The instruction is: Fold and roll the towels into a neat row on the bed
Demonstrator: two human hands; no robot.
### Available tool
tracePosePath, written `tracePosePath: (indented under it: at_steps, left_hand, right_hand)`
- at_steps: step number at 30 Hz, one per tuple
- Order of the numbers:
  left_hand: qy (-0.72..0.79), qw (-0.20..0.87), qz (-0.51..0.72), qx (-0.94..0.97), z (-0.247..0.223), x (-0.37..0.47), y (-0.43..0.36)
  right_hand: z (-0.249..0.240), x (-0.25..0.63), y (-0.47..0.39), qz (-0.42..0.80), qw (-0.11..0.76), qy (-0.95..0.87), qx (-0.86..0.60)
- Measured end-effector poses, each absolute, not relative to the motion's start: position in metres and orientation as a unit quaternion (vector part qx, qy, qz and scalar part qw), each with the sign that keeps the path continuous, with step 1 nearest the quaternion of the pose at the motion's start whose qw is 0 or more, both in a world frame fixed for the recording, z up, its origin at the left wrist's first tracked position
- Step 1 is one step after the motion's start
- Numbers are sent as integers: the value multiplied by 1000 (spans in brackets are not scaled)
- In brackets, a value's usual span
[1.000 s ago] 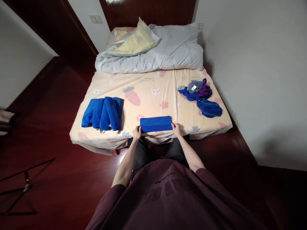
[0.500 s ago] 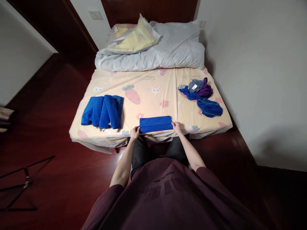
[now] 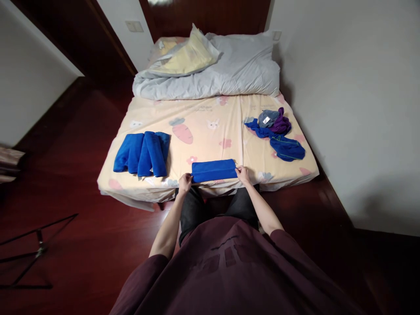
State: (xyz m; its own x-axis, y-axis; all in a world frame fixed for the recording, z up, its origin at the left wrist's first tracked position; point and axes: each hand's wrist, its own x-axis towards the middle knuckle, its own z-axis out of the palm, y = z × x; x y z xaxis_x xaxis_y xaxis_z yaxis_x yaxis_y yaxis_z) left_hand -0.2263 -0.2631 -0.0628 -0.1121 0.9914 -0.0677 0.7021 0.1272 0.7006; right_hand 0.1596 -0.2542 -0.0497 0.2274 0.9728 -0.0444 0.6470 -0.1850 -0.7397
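A folded blue cloth (image 3: 214, 170) lies flat near the front edge of the bed (image 3: 210, 135). My left hand (image 3: 185, 182) pinches its left end near the lower corner. At the opposite end, my right hand (image 3: 242, 174) has its fingers closed on the cloth's edge. To the left rests a row of folded blue cloths (image 3: 141, 154), overlapping side by side. On the right are a crumpled blue cloth with green seams (image 3: 287, 148), a purple cloth (image 3: 281, 122) and a grey-blue cloth with a white tag (image 3: 267, 117).
A grey quilt (image 3: 243, 65) and a pale yellow pillow (image 3: 188, 57) are at the bed's far end. A black metal stand (image 3: 40, 250) is on the dark red floor at left. A white wall (image 3: 354, 109) runs along the right.
The view has shifted slightly. Both hands keep hold of the folded blue cloth, which stays in place.
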Motion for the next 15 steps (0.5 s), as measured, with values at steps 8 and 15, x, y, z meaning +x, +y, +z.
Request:
tracePosePath:
  at_steps: [8,15]
  left_hand:
    - [529,189,242,791,-47,-222,-278]
    - [554,193,131,799,-62,-207,-276]
  right_hand:
    - [-31,169,-273,216,320,-728,-567]
    - [-44,163,-281,222,183,-788,-545]
